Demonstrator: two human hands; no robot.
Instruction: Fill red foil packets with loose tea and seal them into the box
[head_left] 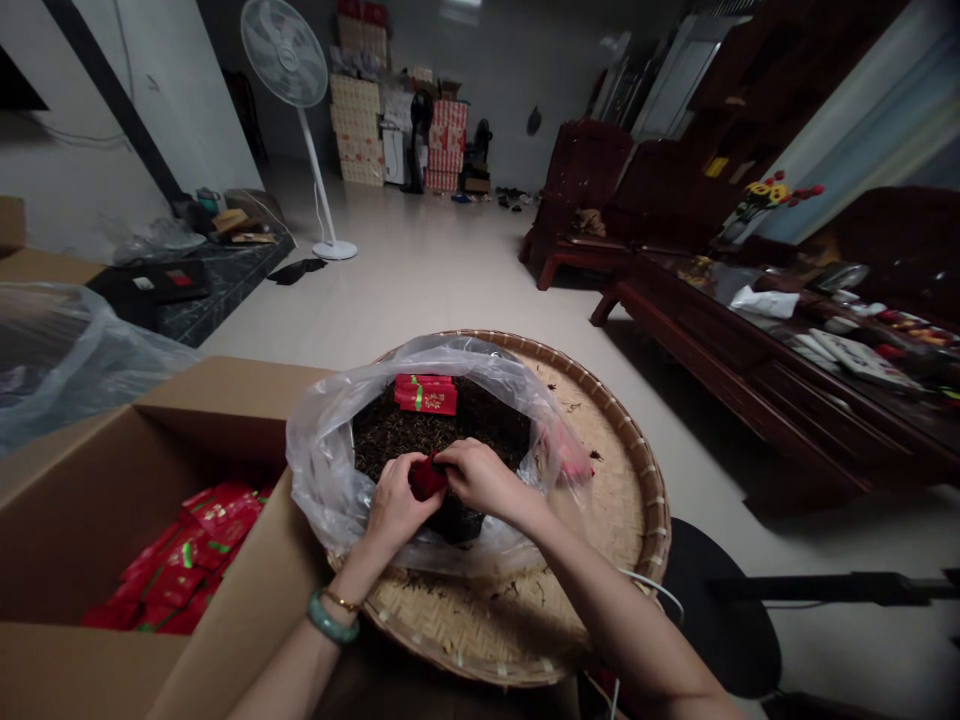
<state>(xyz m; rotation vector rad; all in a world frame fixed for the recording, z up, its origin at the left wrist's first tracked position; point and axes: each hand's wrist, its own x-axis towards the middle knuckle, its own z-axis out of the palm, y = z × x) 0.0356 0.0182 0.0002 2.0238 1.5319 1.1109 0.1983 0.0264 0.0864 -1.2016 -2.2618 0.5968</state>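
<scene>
A person's two bare hands work over a clear plastic bag (pixel 322 440) of dark, leaf-like bits (pixel 382 440), which sits on a round woven tray (pixel 615 500). The left hand (pixel 397 497) pinches a small red packet (pixel 427 480) between thumb and fingers, just above the bits. The right hand (pixel 474 472) meets it at the packet's upper edge, fingertips drawn in close; whether they pinch the edge or some of the bits, one cannot tell. Flat red packets (pixel 426 394) lie on the bits beyond the hands. More fill an open carton (pixel 240 590) at the left.

The step in hand looks like working at the packet's mouth. The next move seems to call for a steady left grip and fine right fingertip control.
</scene>
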